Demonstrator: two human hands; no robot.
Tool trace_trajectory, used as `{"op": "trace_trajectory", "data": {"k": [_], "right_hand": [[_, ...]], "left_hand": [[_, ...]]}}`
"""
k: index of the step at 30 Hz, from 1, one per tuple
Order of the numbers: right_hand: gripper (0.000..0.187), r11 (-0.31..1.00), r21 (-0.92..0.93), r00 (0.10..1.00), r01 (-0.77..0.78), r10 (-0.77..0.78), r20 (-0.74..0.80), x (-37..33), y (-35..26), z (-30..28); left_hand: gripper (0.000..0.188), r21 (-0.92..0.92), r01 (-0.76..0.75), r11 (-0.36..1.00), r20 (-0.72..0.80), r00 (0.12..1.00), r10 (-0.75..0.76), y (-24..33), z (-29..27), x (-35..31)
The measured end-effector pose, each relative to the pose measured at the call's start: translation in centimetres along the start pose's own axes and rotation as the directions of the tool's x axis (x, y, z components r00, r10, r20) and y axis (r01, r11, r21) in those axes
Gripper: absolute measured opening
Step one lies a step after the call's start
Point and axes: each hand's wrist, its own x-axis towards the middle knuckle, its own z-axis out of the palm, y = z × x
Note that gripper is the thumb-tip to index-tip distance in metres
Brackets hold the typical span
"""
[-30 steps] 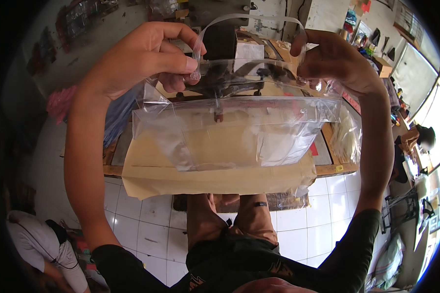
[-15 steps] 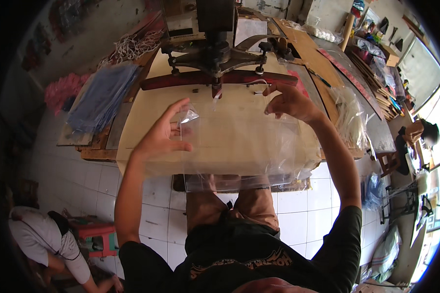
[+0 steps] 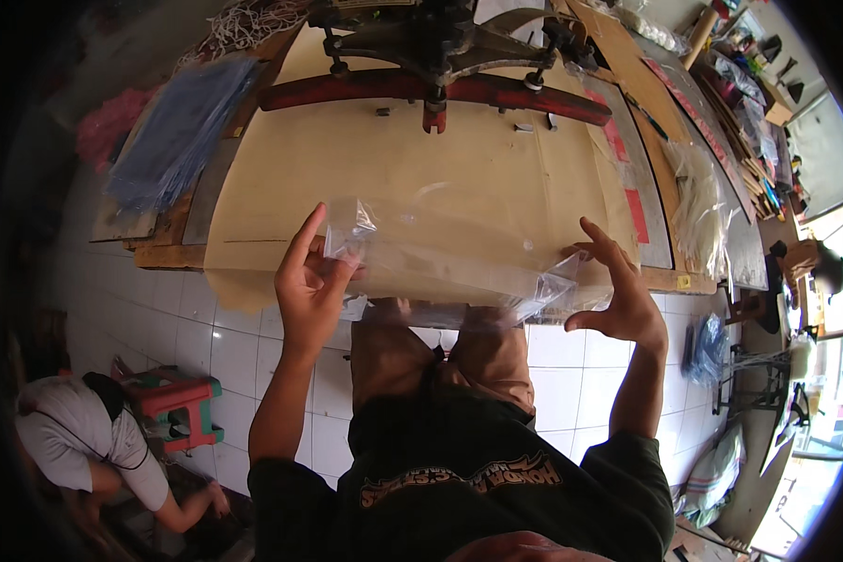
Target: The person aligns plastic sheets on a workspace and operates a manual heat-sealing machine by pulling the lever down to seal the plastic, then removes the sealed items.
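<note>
A clear plastic sheet [image 3: 440, 253], with glossy folds at both ends, is held over the near edge of the paper-covered table [image 3: 347, 159]. At its left end my left hand [image 3: 314, 281] has thumb and fingers closed on the plastic, the index finger pointing up. My right hand [image 3: 623, 295] is at the right end, thumb and fingers spread wide apart, with fingertips by the plastic's folded corner. Whether they touch it is hard to tell. Beyond the hands stands a dark metal press with a red crossbar [image 3: 365, 89].
Left on the table lies a stack of bluish plastic sheets [image 3: 183, 131], with pink plastic [image 3: 108, 126] beside it. Pale strips [image 3: 698, 201] lie at the right. A person [image 3: 94, 450] crouches at lower left by a red and green stool [image 3: 183, 403].
Both hands and the plastic sheet have come nearer to me, away from the press. The right hand has lowered and its fingers have opened. The view has shifted.
</note>
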Motion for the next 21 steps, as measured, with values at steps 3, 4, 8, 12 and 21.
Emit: {"op": "trace_trajectory", "data": {"k": [3,4,8,12,21], "right_hand": [[0.096,0.991,-0.003,0.985,-0.135,0.134,-0.105,-0.5,-0.7,1.7],[0.092,0.994,0.036,0.983,-0.106,0.11,-0.145,-0.4,-0.5,1.9],[0.077,0.977,0.214,0.959,0.005,0.056,-0.278,-0.2,1.8,3.0],[0.075,0.984,0.174,0.967,0.039,0.006,-0.254,0.6,0.8,2.5],[0.06,0.994,0.06,0.949,0.09,-0.068,-0.309,1.5,1.3,2.1]], "left_hand": [[0.064,-0.091,0.029,0.995,-0.022,0.999,-0.031,-0.2,0.4,-0.2],[0.064,-0.106,0.024,0.994,-0.029,0.999,-0.027,-0.2,0.6,0.0],[0.066,-0.049,-0.067,0.997,-0.017,0.998,0.066,0.7,0.9,1.1],[0.063,0.175,-0.204,0.963,0.132,0.974,0.182,0.7,-0.4,2.6],[0.053,0.428,-0.366,0.826,0.187,0.93,0.315,0.9,-1.0,3.6]]}}
